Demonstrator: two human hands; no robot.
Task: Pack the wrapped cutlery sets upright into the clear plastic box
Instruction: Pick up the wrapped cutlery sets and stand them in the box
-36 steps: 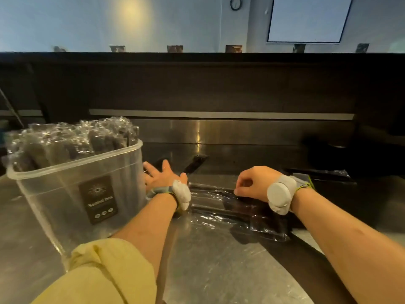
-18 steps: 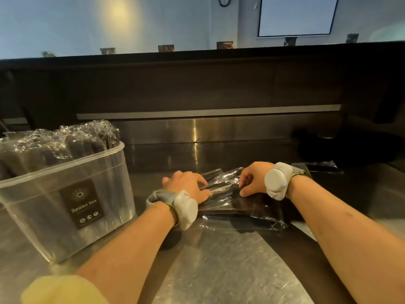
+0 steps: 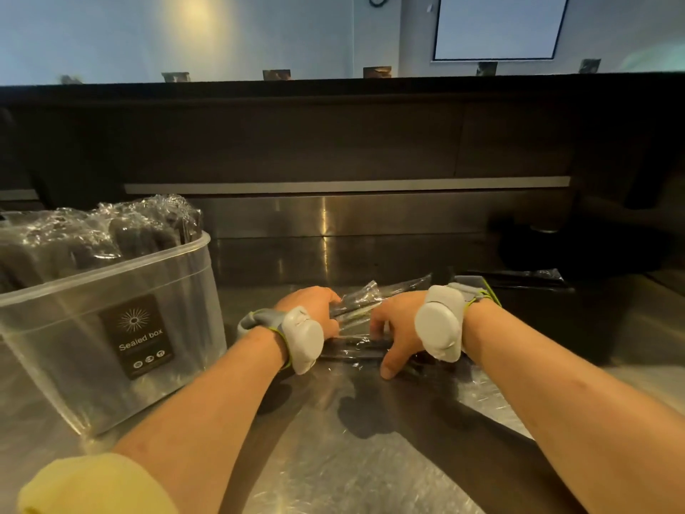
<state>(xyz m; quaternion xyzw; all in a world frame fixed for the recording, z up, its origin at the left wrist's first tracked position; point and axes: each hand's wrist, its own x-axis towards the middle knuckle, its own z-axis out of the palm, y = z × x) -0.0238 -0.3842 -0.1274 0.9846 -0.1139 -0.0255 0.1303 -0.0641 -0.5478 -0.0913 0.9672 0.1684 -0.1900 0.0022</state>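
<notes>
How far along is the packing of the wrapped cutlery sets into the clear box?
Done: the clear plastic box holds many upright plastic-wrapped dark cutlery sets. In hand: the left hand and right hand grip a loose wrapped bundle lying on the steel counter. Left: that bundle, plus one more wrapped pack farther right.

box (image 3: 111, 287) clear, dark sunburst label | sleeve (image 3: 89, 484) yellow | wristbands (image 3: 304, 339) grey
</notes>
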